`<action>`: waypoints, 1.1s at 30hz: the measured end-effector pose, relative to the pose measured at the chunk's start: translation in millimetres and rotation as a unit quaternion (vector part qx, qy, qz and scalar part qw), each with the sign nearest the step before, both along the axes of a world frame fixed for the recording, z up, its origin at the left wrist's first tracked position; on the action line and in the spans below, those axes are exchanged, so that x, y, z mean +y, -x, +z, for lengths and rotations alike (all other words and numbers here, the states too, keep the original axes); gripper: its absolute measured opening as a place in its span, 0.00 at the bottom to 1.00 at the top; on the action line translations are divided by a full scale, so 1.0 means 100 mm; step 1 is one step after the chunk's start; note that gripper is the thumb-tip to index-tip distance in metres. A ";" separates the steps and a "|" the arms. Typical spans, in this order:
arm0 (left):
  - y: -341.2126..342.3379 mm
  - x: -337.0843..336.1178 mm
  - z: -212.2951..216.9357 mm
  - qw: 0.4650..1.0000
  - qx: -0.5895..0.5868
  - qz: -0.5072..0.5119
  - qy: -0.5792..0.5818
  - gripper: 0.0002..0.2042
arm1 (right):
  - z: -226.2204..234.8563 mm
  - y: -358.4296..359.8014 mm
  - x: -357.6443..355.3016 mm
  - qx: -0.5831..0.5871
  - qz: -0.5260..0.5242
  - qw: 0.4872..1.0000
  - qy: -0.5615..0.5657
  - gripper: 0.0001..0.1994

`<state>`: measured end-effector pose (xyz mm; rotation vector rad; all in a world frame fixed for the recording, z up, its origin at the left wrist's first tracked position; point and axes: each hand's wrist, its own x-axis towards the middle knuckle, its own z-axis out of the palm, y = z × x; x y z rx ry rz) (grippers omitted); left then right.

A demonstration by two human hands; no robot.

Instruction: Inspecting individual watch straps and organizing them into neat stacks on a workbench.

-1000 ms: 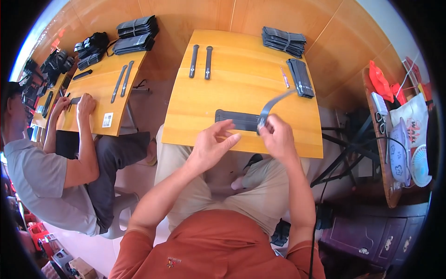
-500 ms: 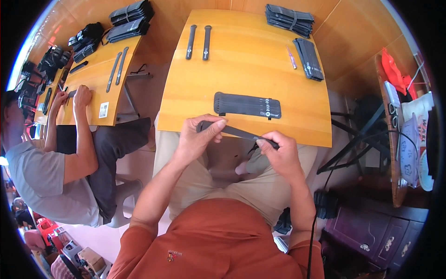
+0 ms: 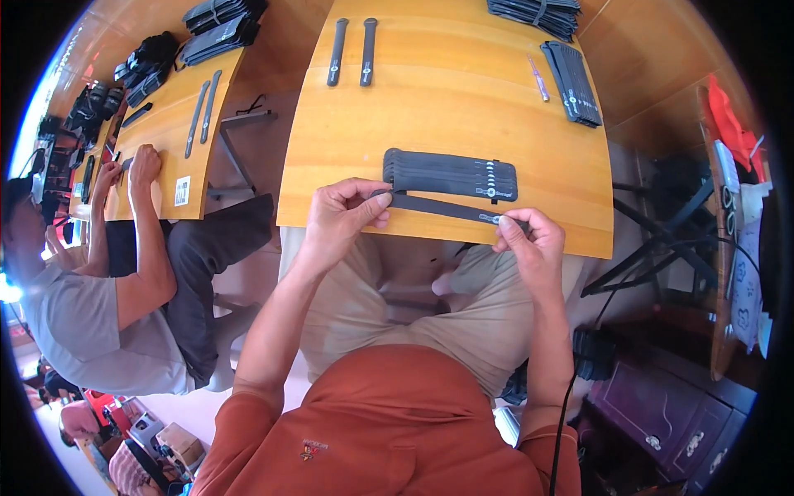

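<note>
A black strap (image 3: 447, 207) with a rounded end is stretched between my two hands, just above the table's near edge. My left hand (image 3: 341, 217) pinches its left end between thumb and fingers, and my right hand (image 3: 533, 241) grips the other end, near a small white mark. Right behind the held strap lies a row of similar black straps (image 3: 442, 172), overlapping one another on the wooden table (image 3: 463, 107). The left fingertips are close to this row's left end; whether they touch it I cannot tell.
Two single straps, a left one (image 3: 337, 54) and a right one (image 3: 369, 54), lie at the far left. A purple pen-like tool (image 3: 538, 78), a strap pile (image 3: 571, 83) and a tied bundle (image 3: 538, 15) occupy the right side. Another person (image 3: 107, 306) works at the left table (image 3: 165, 178).
My hands have moved forward and slightly apart, bringing the strap closer to the row and more level. The whole view has shifted a little.
</note>
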<state>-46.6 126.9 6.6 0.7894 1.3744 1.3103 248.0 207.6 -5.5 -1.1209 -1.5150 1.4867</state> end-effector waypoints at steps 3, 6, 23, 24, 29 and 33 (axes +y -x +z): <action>0.00 0.06 0.00 0.998 0.064 0.001 0.028 0.09 | -0.06 0.00 0.07 -0.002 -0.015 1.000 -0.001 0.10; 0.01 0.11 -0.08 0.995 0.082 0.010 0.047 0.09 | -0.06 0.05 0.12 0.035 -0.034 0.998 0.029 0.10; 0.05 0.28 -0.17 0.985 0.157 0.006 0.075 0.09 | -0.11 0.03 0.29 -0.142 -0.065 0.984 -0.086 0.10; 0.04 0.28 -0.15 0.984 0.154 0.014 0.087 0.09 | -0.10 0.04 0.29 -0.141 -0.061 0.983 -0.102 0.10; 0.03 0.30 -0.06 0.980 0.158 0.008 0.118 0.08 | -0.05 0.06 0.30 -0.132 -0.067 0.986 -0.073 0.09; 0.03 0.32 -0.07 0.979 0.165 -0.002 0.123 0.08 | -0.03 0.07 0.31 -0.175 -0.063 0.978 -0.098 0.08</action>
